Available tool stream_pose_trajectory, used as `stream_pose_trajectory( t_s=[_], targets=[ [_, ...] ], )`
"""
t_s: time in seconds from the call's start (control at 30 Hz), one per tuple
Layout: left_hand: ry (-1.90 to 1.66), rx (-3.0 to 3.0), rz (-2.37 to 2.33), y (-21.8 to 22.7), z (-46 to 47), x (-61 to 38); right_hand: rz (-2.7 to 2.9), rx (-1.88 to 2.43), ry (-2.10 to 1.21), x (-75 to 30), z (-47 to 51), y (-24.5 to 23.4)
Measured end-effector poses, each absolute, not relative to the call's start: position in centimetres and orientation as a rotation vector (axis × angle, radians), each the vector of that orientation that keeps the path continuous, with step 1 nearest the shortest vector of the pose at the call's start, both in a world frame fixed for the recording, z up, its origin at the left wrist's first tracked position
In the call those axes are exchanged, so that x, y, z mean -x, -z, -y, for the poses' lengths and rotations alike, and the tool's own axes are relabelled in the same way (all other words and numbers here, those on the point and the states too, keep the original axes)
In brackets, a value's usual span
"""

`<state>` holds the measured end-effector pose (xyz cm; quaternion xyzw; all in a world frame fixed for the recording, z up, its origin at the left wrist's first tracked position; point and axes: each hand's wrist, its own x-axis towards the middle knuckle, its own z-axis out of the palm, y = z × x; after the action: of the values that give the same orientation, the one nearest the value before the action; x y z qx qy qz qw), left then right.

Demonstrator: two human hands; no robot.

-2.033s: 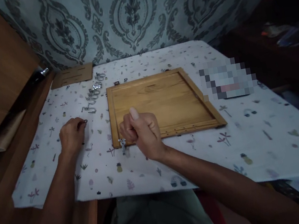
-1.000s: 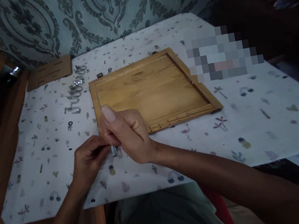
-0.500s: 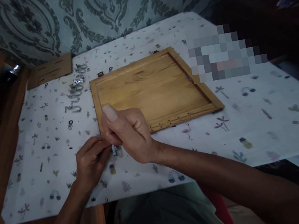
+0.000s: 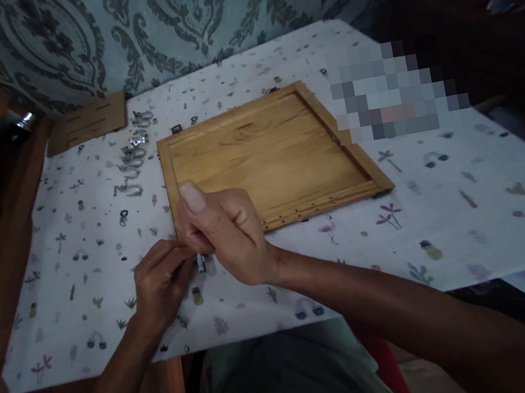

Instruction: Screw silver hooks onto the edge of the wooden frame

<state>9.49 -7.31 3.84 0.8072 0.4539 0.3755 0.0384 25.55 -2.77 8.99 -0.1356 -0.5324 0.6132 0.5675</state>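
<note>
A framed wooden panel (image 4: 259, 149) lies on the printed tablecloth, with small dark holes along its near edge. At its near left corner my left hand (image 4: 160, 282) is closed, its fingers pinched together by the frame edge. A small shiny metal fitting (image 4: 201, 263) sticks out below the fingertips, between both hands. Directly above it is my right hand (image 4: 229, 236), curled into a fist with the thumb on top. Whatever its fingers hold is hidden by the hand.
Several metal fittings (image 4: 133, 157) lie in a row left of the panel, with another small piece (image 4: 123, 217) nearer. A piece of cardboard (image 4: 87, 122) rests at the back left. A blurred-out patch (image 4: 387, 96) covers something at the right. Patterned fabric (image 4: 194, 12) hangs behind the table.
</note>
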Motion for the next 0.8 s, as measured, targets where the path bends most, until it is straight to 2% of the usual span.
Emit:
stream_pose_trajectory(
  t_s=[0.5, 0.8],
  targets=[
    [-1.187, -2.572, -1.402, -3.5, 7.5, -9.4, 1.257, 0.323, -1.435, -25.5, 2.7, -8.7],
    [-1.062, -2.685, -1.344, -3.1, 7.9, -8.3, 1.224, 0.327, -1.473, -25.3, 2.7, -8.2]
  ],
)
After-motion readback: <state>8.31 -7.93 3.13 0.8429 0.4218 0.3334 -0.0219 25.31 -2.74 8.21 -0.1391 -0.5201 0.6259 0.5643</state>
